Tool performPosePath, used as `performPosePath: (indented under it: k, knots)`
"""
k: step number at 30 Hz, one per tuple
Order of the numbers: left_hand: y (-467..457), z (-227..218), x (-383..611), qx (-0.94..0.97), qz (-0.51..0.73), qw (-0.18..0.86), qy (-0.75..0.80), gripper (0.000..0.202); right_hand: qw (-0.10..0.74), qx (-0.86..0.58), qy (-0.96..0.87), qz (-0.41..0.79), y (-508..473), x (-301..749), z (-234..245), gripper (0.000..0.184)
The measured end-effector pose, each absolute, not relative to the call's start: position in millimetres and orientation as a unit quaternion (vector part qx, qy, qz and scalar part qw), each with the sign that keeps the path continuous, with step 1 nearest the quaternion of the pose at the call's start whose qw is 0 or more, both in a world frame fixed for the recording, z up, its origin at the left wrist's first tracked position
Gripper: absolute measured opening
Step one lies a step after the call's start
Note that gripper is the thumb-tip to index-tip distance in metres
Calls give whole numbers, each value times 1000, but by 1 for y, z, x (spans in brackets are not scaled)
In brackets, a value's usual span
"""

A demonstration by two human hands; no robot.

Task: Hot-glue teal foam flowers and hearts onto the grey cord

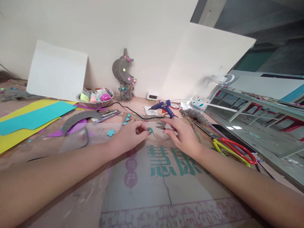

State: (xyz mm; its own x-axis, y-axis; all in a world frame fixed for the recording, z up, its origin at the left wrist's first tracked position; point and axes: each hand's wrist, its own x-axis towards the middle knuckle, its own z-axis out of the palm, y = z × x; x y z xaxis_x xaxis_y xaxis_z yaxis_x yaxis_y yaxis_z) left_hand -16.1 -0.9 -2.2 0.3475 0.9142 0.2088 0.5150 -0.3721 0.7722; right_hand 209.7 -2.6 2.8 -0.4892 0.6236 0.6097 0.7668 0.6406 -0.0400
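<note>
My left hand (129, 137) pinches a small teal piece (150, 130) wound with grey string; its exact shape is partly hidden by the fingertips. A thin loose strand curves from that piece toward my right hand (181, 134). Between the right thumb and index finger are what look like small grey snips (161, 126), with their pointed blades toward the teal piece. A teal flower (110, 132) lies left of my left hand. Under both hands is a translucent printed plastic sheet (140, 202), with a dark thread (167, 186) lying on it.
Behind my hands stand a blue glue gun (166, 107) and a coil of grey cord (194, 116). Red-and-yellow-handled scissors (234, 150) and a phone (234, 136) lie at right. A bowl (95, 104) and coloured sheets (40, 117) are at left. A moon ornament (123, 71) leans against the wall.
</note>
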Motion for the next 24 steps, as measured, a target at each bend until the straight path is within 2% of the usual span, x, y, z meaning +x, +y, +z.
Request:
performPosePath:
  k: [5, 24]
  knots:
    - [-4, 2, -16, 759, 327, 329, 457, 17, 250, -350, -881, -198, -6, 206, 1, 32]
    - [-5, 3, -16, 763, 325, 328, 453, 15, 218, -347, -881, -237, -4, 207, 0, 29]
